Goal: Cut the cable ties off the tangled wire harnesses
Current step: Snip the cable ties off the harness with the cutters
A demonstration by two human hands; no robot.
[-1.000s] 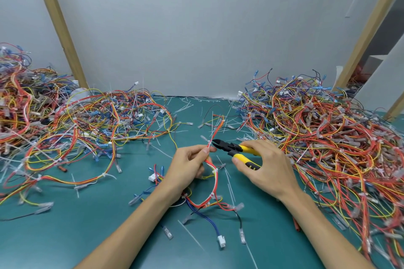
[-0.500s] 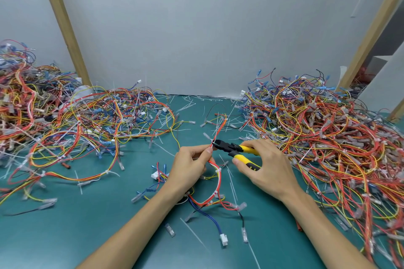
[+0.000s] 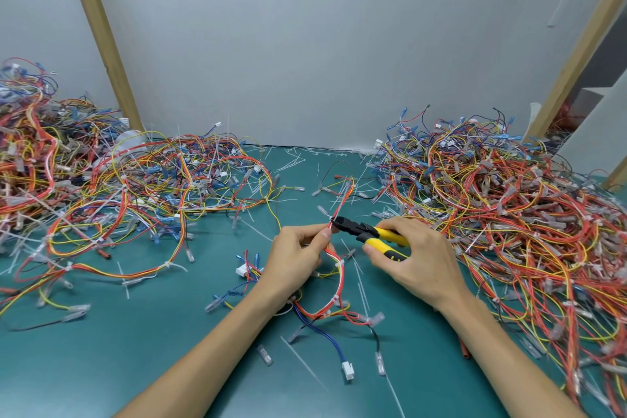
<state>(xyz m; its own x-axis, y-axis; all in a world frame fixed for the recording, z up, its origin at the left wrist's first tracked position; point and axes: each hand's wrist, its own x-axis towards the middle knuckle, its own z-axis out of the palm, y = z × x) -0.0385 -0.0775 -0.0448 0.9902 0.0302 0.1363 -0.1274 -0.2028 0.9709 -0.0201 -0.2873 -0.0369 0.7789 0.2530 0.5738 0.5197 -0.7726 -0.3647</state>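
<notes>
1. Green mat covers the worktop; a grey wall closes its far edge; one wooden post stands near the far left corner, and a second post near the far right corner.
2. Along the left edge lies a high heap of harnesses; a flatter spread of red, yellow and orange loops reaches from it toward the middle; along the right edge lies a dense right pile, mostly red and yellow.
3. White tie offcuts are scattered near the middle of the far edge; some thin ones lie just beside the hands.
4. Between the two piles, at the middle of the worktop, lies the held harness; it is a red bundle with white and yellow wires, curved like an arc; small white ties sit on it at several places; a blue wire runs from it toward the near edge and ends in a white connector; the left hand hides part of the bundle.
5. The left hand pinches the bundle between thumb and fingertips, just beside the tool tip.
6. The right hand grips the yellow handles of the cutters; the black head points left and its tip touches the bundle at a cable tie; if the blades are closed, I cannot tell.
</notes>
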